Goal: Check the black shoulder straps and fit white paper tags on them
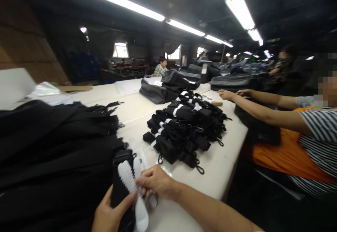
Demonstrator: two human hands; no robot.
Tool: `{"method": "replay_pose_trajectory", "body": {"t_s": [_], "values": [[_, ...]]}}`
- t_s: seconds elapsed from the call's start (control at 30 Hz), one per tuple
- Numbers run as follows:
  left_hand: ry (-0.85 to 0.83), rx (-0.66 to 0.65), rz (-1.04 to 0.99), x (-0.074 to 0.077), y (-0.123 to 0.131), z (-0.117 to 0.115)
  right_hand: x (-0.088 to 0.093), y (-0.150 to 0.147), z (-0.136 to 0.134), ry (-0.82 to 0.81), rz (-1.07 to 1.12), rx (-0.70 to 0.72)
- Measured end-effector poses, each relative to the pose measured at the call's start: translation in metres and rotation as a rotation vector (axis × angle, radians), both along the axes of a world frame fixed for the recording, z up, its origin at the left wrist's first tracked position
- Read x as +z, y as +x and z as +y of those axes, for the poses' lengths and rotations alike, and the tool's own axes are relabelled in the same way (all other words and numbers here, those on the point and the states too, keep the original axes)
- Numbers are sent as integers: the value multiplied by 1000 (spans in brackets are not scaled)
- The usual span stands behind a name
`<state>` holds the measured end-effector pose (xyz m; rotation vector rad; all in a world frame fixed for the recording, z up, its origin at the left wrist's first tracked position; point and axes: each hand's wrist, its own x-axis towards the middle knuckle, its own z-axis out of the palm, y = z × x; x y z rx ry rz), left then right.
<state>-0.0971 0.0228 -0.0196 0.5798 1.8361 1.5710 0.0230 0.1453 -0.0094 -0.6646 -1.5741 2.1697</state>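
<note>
My left hand (112, 209) is wrapped round a folded black strap (117, 186) with a black buckle at its top. Its thumb presses on a white plastic clip (142, 215) with toothed edges and rounded ends, which lies across the strap. Thumb and forefinger of my right hand (157, 182) pinch the same clip near its middle. The clip's crossing parts overlap, and my fingers hide where they meet. Just beyond my hands, a heap of bundled black straps (184, 126) lies on the white table (210, 167), several bundles bound with white clips.
Long black straps (52, 147) cover the table's left side. Grey-black bags (158, 91) lie behind the heap, near a wooden-handled tool (217, 103). At the right edge, a co-worker in a striped top (316, 147) reaches over the table with both hands.
</note>
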Motion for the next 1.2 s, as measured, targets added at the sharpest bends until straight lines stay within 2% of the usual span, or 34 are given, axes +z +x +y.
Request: {"method": "replay_pose_trajectory", "body": {"t_s": [0.1, 0.2, 0.33, 0.4, 0.47, 0.53, 0.67, 0.73, 0.8, 0.9, 1.07, 1.2], "values": [[168, -66, -128, 14, 11, 1, 4, 5, 5, -68, 72, -15], [239, -64, -203, 21, 16, 3, 7, 13, 24, -120, 145, -117], [262, -51, -223, 23, 16, -1, 19, 34, 53, -136, 289, -372], [284, -60, -235, 23, 16, -2, 25, 43, 57, -110, 343, -462], [310, -68, -259, 23, 16, -2, 29, 45, 51, -69, 366, -490], [311, -66, -274, 23, 17, -1, 29, 39, 38, -7, 316, -402], [282, -83, -217, 23, 18, 0, 25, 20, 6, 123, 123, -24], [273, -105, -175, 22, 18, 0, 23, 14, -3, 195, 107, 84], [254, -122, -153, 22, 19, 0, 20, 12, -5, 277, 103, 90], [231, -149, -118, 22, 19, 1, 14, 11, -3, 304, 50, -18], [230, -167, -79, 20, 18, 3, 8, 6, -6, 111, -12, -146], [265, -123, -119, 21, 19, 3, 9, 6, -7, -3, 27, -77]]}}
